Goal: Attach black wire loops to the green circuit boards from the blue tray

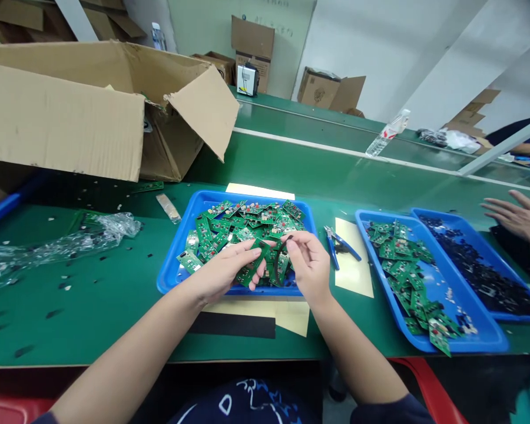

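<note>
My left hand [227, 266] is closed on a small green circuit board [249, 270], its thumb on top. Close beside it, my right hand [310, 265] pinches a thin, dark, curved strip [277, 266] that hangs down next to the board. Whether the strip touches the board I cannot tell. Both hands are above the front part of a blue tray [164, 281], which holds a heap of green circuit boards [223, 221]. Blue-handled cutters [335, 250] lie to the right of the tray, partly on a cream paper sheet [355, 277].
At right stand a second blue tray [490, 341] with boards and a third tray of black parts [481, 265]. Another person's hand [523, 218] hovers beyond. A large cardboard box [62, 112], crumpled plastic [110, 229] and a black strip [234, 325] surround my tray.
</note>
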Motion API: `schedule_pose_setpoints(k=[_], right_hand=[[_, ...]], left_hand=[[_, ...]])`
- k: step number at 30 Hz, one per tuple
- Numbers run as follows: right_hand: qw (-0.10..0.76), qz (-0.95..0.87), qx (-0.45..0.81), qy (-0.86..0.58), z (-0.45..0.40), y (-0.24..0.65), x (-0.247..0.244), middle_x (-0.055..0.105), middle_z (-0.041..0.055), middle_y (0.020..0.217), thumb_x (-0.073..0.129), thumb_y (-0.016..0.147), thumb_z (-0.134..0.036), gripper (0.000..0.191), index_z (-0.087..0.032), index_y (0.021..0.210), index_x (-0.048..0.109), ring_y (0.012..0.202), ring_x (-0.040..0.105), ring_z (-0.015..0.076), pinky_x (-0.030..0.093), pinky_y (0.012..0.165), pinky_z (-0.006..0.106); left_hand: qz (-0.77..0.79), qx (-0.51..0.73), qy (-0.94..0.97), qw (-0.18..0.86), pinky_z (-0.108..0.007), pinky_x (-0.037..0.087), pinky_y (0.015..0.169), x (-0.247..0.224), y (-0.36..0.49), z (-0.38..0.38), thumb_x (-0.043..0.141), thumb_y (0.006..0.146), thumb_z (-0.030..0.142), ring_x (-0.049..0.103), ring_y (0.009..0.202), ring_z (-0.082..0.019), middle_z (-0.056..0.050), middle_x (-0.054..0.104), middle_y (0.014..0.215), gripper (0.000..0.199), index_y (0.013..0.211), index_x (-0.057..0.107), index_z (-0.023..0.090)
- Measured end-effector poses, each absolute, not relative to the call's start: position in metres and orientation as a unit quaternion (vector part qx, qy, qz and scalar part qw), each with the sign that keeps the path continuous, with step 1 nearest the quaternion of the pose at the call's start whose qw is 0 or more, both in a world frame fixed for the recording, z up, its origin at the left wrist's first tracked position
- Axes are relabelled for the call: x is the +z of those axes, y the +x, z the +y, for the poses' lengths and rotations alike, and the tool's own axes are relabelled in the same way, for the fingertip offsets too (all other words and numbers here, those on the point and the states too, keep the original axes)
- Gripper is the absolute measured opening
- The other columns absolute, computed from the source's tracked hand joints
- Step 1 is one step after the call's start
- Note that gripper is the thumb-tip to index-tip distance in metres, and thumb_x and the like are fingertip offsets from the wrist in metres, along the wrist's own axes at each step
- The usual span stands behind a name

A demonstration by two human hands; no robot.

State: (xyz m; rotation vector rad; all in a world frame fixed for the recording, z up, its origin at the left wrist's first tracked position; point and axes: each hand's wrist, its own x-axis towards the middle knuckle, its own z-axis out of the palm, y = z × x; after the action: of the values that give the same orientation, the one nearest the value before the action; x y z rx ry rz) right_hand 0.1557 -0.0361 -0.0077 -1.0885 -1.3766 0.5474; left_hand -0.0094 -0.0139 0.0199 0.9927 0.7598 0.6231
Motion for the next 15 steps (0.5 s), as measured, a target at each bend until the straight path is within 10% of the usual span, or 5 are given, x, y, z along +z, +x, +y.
schedule_pose_setpoints(k=[15], right_hand=[[0.354, -0.813, 0.094, -0.453, -0.035, 0.158, -0.005, 0.062, 0.0062, 0.074, 0.040, 0.086, -0.020, 0.016, -0.020, 0.081, 0.055, 0.071, 0.056, 0.0182, 0.046, 0.066, 0.031]], left_hand=[[0.356, 0.259, 0.528, 0.726, -0.024, 0.050, 0.056, 0.010, -0.004, -0.015, 0.046, 0.083, 0.028, 0.060, 0.058, -0.013, -0.003, 0.061, 0.060, 0.023, 0.070, 0.057, 0.012]])
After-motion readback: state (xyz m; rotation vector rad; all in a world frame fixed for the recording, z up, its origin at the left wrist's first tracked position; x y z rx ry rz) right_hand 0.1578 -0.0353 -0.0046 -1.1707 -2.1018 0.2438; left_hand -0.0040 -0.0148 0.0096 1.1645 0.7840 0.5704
